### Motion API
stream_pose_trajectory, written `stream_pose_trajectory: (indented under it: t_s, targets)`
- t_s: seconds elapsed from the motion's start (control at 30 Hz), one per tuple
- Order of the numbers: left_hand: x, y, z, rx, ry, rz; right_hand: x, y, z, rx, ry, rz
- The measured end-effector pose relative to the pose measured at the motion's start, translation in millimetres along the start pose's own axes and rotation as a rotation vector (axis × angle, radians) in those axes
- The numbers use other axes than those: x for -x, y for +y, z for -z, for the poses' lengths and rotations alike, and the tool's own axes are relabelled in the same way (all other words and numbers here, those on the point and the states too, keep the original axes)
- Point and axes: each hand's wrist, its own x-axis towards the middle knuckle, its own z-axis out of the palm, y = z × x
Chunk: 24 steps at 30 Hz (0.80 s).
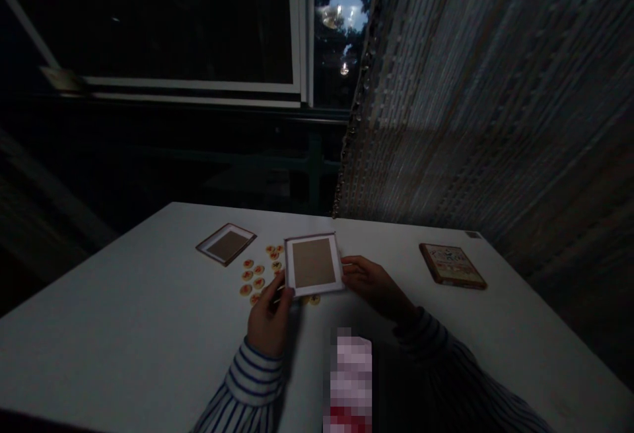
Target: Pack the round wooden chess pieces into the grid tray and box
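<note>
Both of my hands hold a shallow square box half (314, 263), tilted so that its white rim and brown inner bottom face me. My left hand (269, 314) grips its lower left corner, thumb at the front. At its right edge, my right hand (370, 280) closes its fingers on the side. Several round pieces with red or dark markings (258, 283) lie on the table to the left of the box half and partly beneath it. Some of these pieces are hidden by the box half and my left hand.
Another shallow box half (226, 244) lies farther back on the left of the white table (148, 327). A closed printed box (453, 265) rests on the right. A phone with a blurred screen (351, 380) is near the front. Behind hang a string curtain (446, 123) and a window.
</note>
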Motion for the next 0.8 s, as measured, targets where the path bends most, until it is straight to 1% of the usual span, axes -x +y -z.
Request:
stream_pose_trajectory:
  t_s: [0.1,0.27,0.37,0.5,0.7,0.8]
  targets:
    - [-0.2,0.0,-5.7,-0.012,-0.033,-0.019,4.3,5.7,5.4,-0.017,0.017,0.005]
    - [-0.9,-3.0,-15.9,-0.063,-0.037,-0.022,11.5,15.7,15.2,-0.05,0.046,0.009]
    - [0.4,-2.4,-22.4,-0.042,-0.101,-0.022,16.7,19.6,21.1,-0.046,0.05,0.009]
    - [3.1,-0.3,-32.2,-0.055,-0.145,-0.002,25.8,23.9,28.4,-0.01,0.083,0.004]
    - [4.8,-0.3,-46.1,-0.074,-0.191,-0.079,40.3,30.0,37.2,-0.003,0.129,-0.013]
    - [6.0,0.5,-52.2,-0.099,-0.235,-0.067,45.6,35.0,41.0,-0.011,0.143,0.0]
